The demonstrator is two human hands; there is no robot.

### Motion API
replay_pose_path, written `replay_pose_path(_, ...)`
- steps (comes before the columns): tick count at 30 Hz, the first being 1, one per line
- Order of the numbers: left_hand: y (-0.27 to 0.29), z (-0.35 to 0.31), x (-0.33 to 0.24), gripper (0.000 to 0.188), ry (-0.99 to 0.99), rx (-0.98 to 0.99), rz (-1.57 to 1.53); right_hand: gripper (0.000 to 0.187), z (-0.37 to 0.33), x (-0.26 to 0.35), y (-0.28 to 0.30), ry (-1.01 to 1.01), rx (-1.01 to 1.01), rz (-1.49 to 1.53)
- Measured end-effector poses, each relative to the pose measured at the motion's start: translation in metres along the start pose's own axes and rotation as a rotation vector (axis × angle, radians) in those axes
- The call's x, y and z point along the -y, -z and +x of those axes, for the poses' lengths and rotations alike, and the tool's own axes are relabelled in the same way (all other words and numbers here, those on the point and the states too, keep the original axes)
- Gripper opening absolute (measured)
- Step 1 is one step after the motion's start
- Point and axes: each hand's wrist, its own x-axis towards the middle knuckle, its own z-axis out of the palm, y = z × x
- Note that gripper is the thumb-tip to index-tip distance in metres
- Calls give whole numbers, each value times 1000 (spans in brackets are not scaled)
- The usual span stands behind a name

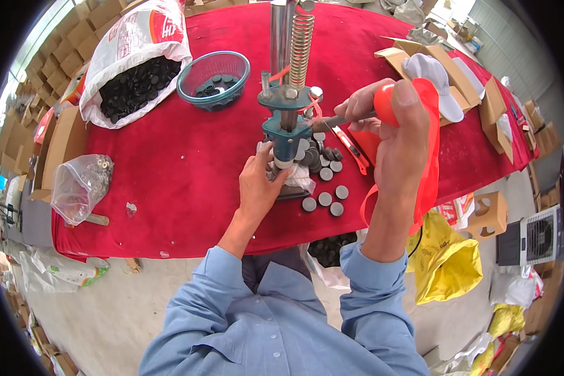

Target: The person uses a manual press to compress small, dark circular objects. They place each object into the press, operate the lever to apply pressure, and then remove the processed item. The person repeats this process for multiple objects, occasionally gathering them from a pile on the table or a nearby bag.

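A green hand-lever press (286, 143) with a brass-coloured spring (302, 50) stands on the red-covered table. My right hand (402, 141) is closed round the end of its lever (352, 118), by the red ball knob (386, 105). Down at the foot of the press, my left hand (259, 183) has its fingers curled in beside a whitish round piece (283, 164) under the ram. Whatever those fingertips hold is hidden. Several round grey-black caps (325, 199) lie loose to the right of the base. Close by is a red utility knife (352, 150).
Behind the press, left, sit a blue-green plastic basket (214, 62) of dark caps and a white sack (138, 56) spilling black caps. A clear bag (81, 188) of small rings lies front left. Right are red plastic bags (425, 156), a grey cap (429, 75) and open cartons (460, 75).
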Motion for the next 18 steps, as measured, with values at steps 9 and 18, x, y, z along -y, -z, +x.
replay_pose_path(9,10,-9,9,78,47,28,-161,62,-64,-42,16,314,107,72)
replay_pose_path(18,27,-19,4,72,144,26,-201,65,-125,-68,31,247,142,-3)
